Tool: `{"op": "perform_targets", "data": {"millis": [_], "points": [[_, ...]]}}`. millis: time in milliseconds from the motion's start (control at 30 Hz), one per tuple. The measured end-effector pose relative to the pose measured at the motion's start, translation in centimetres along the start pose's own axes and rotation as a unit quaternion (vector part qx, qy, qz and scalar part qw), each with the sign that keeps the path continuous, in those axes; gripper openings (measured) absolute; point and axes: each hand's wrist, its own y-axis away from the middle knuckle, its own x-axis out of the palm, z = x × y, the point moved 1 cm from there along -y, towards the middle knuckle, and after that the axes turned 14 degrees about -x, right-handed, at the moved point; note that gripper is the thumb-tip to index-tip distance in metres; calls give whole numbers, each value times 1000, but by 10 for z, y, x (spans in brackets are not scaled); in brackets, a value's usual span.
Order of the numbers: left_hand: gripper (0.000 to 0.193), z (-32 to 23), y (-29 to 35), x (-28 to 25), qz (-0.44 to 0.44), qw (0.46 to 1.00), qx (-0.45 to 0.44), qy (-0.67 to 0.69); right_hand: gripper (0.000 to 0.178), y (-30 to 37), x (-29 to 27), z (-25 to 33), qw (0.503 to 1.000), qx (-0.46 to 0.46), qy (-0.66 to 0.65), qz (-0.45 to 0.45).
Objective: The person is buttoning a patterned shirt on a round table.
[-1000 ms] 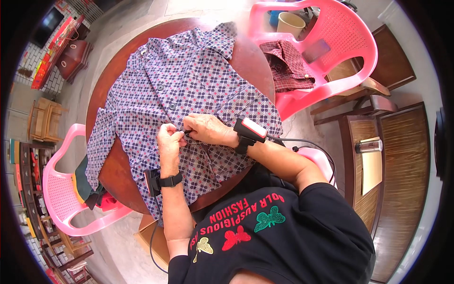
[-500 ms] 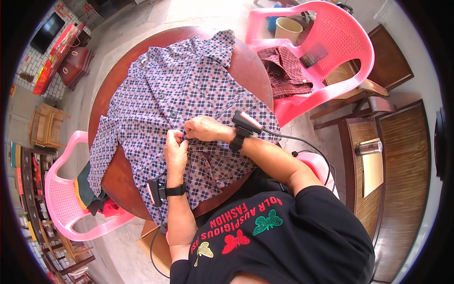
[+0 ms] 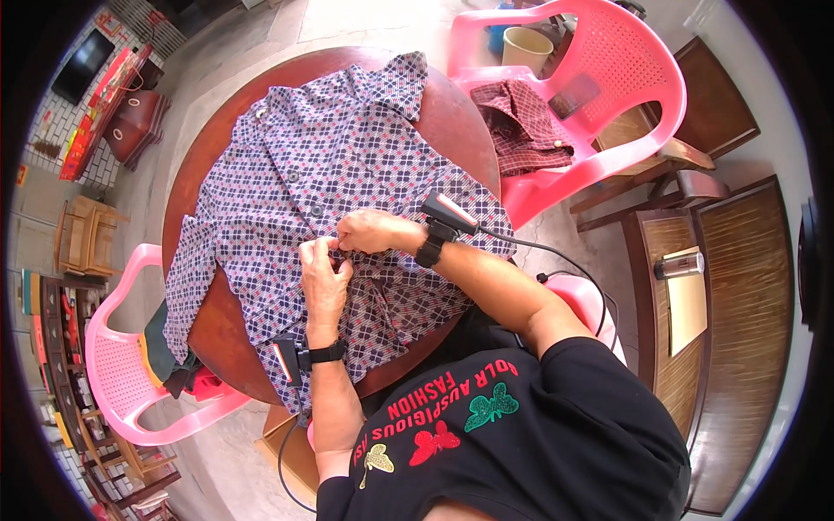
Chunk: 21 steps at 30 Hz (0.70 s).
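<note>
A short-sleeved patterned shirt [image 3: 347,143] in navy, white and red lies spread on a round reddish-brown table [image 3: 465,126]. Two dark buttons show on its front strip, the lower button [image 3: 316,211] just above my fingers. My left hand [image 3: 325,282] pinches the strip's edge from below, thumb and forefinger close together. Fingertip to fingertip with it, my right hand [image 3: 369,232] is closed on the same edge from the right. What lies between the fingertips is mostly hidden. Each wrist carries a black strap with a small device and cable.
A pink plastic armchair [image 3: 608,161] at the upper right holds a folded dark red checked garment [image 3: 521,130]. Another pink chair [image 3: 113,343] with clothes stands at the left. Beyond the right chair is a cream bucket [image 3: 527,49]. A wooden bench [image 3: 747,347] runs along the right wall.
My left fingers have shifted slightly, the thumb now further from the fingertips. My right hand stays at the strip's edge. The whole view has tilted a little.
</note>
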Motion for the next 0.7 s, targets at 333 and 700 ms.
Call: {"op": "perform_targets", "data": {"millis": [333,700], "points": [[33,1,3,4,-57,997,44,-12,20,16,1,0,997,-47,-21,-60],[26,-6,6,1,-40,999,30,-15,20,23,7,-2,985,-98,-13,-138]]}}
